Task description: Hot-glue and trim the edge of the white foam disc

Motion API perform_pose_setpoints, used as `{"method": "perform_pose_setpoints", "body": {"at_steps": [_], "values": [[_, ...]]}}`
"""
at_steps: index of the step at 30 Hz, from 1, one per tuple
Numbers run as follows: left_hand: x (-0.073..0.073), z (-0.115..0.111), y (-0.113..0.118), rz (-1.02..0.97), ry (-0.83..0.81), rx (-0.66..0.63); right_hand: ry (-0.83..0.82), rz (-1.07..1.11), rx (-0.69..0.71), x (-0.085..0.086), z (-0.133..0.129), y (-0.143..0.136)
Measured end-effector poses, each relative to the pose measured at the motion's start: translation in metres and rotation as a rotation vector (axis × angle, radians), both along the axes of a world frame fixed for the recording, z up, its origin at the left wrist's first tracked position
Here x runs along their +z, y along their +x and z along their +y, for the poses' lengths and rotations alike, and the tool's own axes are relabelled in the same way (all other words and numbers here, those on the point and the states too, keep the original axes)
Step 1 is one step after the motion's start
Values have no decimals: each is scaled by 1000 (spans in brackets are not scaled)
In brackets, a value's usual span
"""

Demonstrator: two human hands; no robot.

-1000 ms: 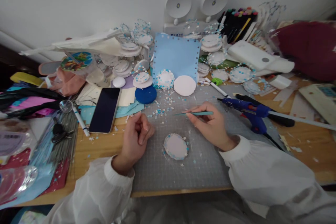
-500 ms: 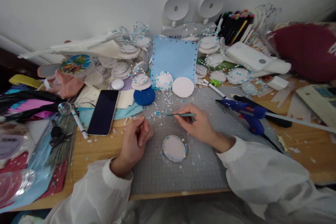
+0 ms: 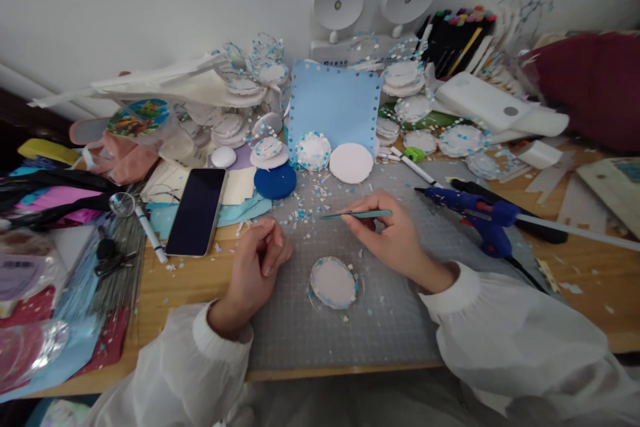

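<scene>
The right hand (image 3: 395, 240) pinches a pair of thin teal tweezers (image 3: 356, 215) between thumb and fingers; the tweezers lie almost level, tips pointing left over a scatter of white and blue paper flecks (image 3: 310, 203) on the grey cutting mat (image 3: 390, 320). The left hand (image 3: 257, 263) rests on the left edge of the mat, fingers curled inward into a loose fist; whether it holds anything cannot be told. Between the 2 hands, slightly nearer to the person, a white oval disc (image 3: 333, 282) with blue and white flecks along its rim lies flat on the mat, touched by neither hand. At the far edge of the mat stand 1 round blue pad (image 3: 275, 181), 1 fleck-rimmed dome (image 3: 313, 150) and 1 plain white disc (image 3: 351, 162), set in front of a light blue sheet (image 3: 334, 105) with punched holes along its edges. A black phone (image 3: 195, 210) lies face up on the wooden table (image 3: 585, 280), left of the mat, with a white pen (image 3: 149, 235) just beside it to the left. A blue glue gun (image 3: 475, 213) lies on the right part of the mat, its nozzle pointing left, well apart from the right hand. Both forearms wear white sleeves (image 3: 505, 327).
</scene>
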State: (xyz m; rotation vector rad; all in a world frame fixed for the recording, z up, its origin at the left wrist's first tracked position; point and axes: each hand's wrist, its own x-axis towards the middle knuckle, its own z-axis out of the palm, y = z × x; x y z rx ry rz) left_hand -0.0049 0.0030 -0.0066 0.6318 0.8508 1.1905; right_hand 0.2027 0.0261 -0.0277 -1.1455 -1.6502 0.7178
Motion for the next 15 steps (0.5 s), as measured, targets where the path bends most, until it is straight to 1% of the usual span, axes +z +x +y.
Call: {"method": "perform_pose_setpoints", "body": {"at_steps": [4, 8, 15], "values": [[0, 0, 0, 28, -3, 2, -40, -89, 20, -9, 0, -2], [0, 1, 0, 31, -15, -5, -42, -141, 43, -17, 0, -3], [-1, 0, -1, 5, -11, -19, -9, -159, 76, -15, -1, -3]]}}
